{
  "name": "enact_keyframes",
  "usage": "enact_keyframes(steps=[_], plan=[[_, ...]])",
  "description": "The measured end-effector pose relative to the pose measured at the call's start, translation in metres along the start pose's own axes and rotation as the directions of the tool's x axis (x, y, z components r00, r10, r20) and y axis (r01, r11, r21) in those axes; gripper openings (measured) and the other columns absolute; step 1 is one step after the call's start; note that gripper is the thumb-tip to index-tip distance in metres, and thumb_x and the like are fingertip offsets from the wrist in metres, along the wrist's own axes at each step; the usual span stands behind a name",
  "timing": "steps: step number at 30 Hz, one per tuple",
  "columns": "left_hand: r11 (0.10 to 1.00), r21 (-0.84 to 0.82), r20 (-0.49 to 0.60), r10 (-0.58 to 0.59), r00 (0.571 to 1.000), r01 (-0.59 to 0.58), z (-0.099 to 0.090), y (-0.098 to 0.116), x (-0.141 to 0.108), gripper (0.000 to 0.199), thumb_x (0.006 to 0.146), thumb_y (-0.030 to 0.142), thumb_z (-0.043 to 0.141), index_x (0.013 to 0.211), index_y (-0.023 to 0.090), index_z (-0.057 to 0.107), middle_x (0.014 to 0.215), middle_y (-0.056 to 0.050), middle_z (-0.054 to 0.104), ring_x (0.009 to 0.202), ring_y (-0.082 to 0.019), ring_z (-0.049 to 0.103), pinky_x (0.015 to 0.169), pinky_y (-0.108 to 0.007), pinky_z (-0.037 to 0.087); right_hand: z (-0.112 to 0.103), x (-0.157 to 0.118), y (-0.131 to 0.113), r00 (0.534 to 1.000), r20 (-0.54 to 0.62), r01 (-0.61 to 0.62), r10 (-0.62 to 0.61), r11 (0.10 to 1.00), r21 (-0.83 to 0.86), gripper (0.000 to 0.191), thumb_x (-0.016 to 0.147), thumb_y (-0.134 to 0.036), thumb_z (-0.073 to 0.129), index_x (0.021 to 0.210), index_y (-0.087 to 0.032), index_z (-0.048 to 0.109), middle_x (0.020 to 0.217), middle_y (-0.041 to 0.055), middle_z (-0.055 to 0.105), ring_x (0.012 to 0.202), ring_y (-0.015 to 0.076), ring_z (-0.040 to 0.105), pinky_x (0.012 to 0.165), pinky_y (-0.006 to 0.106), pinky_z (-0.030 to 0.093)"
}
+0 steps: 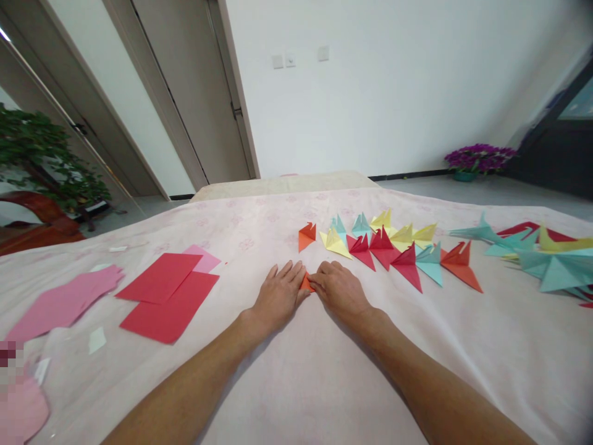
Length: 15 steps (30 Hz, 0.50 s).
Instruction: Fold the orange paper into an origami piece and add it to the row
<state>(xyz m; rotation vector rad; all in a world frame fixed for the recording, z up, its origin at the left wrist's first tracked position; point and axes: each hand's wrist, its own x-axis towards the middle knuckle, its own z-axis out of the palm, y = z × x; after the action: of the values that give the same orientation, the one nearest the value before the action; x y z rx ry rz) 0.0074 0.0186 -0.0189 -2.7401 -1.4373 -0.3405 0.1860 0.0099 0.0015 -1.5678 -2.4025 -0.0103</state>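
Note:
My left hand (278, 295) lies flat on the cloth with its fingers stretched out, pressing the edge of a small folded piece of orange paper (306, 283). My right hand (340, 289) is curled, its thumb and fingertips closed on the right side of that same piece. Most of the orange paper is hidden under the fingers. Just beyond my hands stands a folded orange paper crane (307, 235). To the right are rows of finished paper cranes, among them a red crane (383, 248), a yellow crane (336, 242) and an orange crane (462, 262).
Two red paper sheets (169, 309) overlap on the left, with pink paper (69, 300) beyond them. More cranes, such as a light blue crane (563, 269), crowd the far right. A pale patterned cloth (306, 389) covers the table.

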Motion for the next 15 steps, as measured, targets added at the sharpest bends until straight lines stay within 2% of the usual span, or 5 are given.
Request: enact_keyframes(steps=[7, 10, 13, 15], plan=[[0.999, -0.020, 0.142, -0.033, 0.989, 0.036, -0.007, -0.005, 0.006, 0.063, 0.098, 0.056, 0.027, 0.151, 0.021, 0.029, 0.159, -0.008, 0.023, 0.147, -0.032, 0.019, 0.113, -0.064, 0.020, 0.000, -0.004, 0.003, 1.000, -0.021, -0.006, 0.006, 1.000, -0.011, 0.018, 0.093, -0.039, 0.057, 0.097, -0.029, 0.072, 0.097, 0.0062, 0.061, 0.088, 0.0218, 0.050, 0.070, 0.032, 0.033], [0.996, -0.077, 0.187, -0.035, 0.982, 0.050, -0.007, -0.008, 0.008, 0.065, 0.097, 0.058, 0.027, 0.151, 0.024, 0.027, 0.160, -0.009, 0.020, 0.148, -0.034, 0.014, 0.112, -0.068, 0.014, 0.005, -0.006, 0.006, 0.997, -0.058, -0.048, 0.050, 0.998, 0.042, 0.021, 0.092, -0.039, 0.058, 0.104, -0.026, 0.070, 0.100, 0.0074, 0.062, 0.092, 0.0233, 0.051, 0.075, 0.033, 0.035], [0.974, -0.219, 0.129, -0.025, 0.991, 0.053, -0.003, -0.014, 0.004, 0.066, 0.096, 0.059, 0.032, 0.151, 0.024, 0.026, 0.160, -0.010, 0.023, 0.148, -0.033, 0.015, 0.114, -0.067, 0.009, 0.011, -0.006, 0.015, 0.991, -0.089, -0.080, 0.103, 0.968, 0.236, 0.021, 0.093, -0.036, 0.055, 0.104, -0.025, 0.069, 0.095, 0.0052, 0.064, 0.090, 0.0210, 0.053, 0.078, 0.031, 0.037], [0.915, -0.393, 0.015, -0.088, 0.996, 0.087, 0.001, -0.020, 0.000, 0.060, 0.098, 0.052, 0.031, 0.151, 0.024, 0.025, 0.158, -0.011, 0.028, 0.146, -0.027, 0.023, 0.118, -0.058, 0.012, 0.015, -0.005, 0.022, 0.982, -0.120, -0.093, 0.149, 0.920, 0.382, 0.027, 0.098, -0.032, 0.043, 0.100, -0.021, 0.069, 0.094, 0.0050, 0.066, 0.090, 0.0191, 0.056, 0.080, 0.030, 0.039]])
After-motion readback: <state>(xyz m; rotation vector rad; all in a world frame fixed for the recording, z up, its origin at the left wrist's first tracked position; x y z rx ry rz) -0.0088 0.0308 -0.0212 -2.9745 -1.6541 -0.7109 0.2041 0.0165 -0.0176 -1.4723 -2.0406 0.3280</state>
